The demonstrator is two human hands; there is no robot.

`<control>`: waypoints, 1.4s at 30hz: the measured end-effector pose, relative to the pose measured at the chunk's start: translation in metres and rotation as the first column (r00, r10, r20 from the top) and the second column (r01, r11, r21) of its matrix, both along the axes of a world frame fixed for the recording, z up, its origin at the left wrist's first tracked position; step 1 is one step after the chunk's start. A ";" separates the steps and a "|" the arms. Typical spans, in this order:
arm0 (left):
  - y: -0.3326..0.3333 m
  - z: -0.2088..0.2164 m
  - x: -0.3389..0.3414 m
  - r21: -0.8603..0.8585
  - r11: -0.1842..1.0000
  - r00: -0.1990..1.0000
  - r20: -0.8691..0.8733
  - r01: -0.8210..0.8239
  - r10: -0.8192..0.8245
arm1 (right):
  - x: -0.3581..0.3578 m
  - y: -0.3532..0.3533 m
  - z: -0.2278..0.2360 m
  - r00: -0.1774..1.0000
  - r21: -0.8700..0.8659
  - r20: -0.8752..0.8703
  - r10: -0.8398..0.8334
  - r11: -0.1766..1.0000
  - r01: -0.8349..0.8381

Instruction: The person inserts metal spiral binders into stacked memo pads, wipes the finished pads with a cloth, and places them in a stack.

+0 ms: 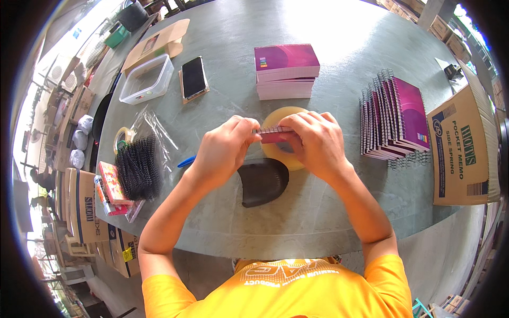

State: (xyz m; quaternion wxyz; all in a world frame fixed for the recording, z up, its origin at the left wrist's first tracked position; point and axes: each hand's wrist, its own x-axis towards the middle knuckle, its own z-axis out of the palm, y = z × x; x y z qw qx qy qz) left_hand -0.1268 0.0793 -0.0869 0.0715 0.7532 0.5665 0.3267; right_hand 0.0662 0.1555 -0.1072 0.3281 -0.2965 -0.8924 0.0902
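Note:
A small purple notebook (pixel 273 137) is held up above the middle of the table, a dark wire coil running along its upper edge. Fingers of my left hand (pixel 225 146) pinch the left end of that coiled edge. My right hand (pixel 319 142) grips the other end, thumb and fingers closed on it. Under the notebook lies a large roll of yellowish tape (pixel 282 113), partly covered by my hands. Just nearer to me rests a black curved plastic piece (pixel 263 183). A blue pen (pixel 186 161) pokes out beside my left wrist.
Unbound purple pads (pixel 286 74) are stacked ahead. Coiled notebooks (pixel 395 116) stand at right beside a cardboard box (pixel 461 143). At left lie black spiral coils (pixel 139 167), a clear plastic tub (pixel 148 79), a phone (pixel 193 77) and an opened carton (pixel 159 45).

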 end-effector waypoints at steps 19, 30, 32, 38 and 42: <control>-0.033 -0.026 -0.008 -0.050 0.997 0.971 -0.231 0.051 -0.061 | -0.010 0.004 0.001 1.000 0.024 0.006 -0.022 0.999 0.021; -0.037 -0.035 -0.001 -0.408 0.911 0.995 -0.057 0.053 -0.084 | -0.018 0.004 0.000 0.978 -0.122 -0.159 -0.133 0.986 0.114; -0.038 -0.028 0.001 -0.472 0.881 0.994 -0.074 0.038 -0.083 | -0.018 0.007 -0.003 0.985 -0.078 -0.126 -0.114 0.991 0.105; -0.042 -0.030 0.003 -0.466 0.884 0.993 -0.090 0.029 -0.080 | -0.019 0.004 -0.002 0.982 -0.083 -0.173 -0.076 0.995 0.062; -0.046 -0.028 0.004 -0.297 0.953 0.999 0.031 0.052 -0.045 | -0.016 0.005 -0.004 0.981 -0.094 -0.191 -0.048 0.995 0.030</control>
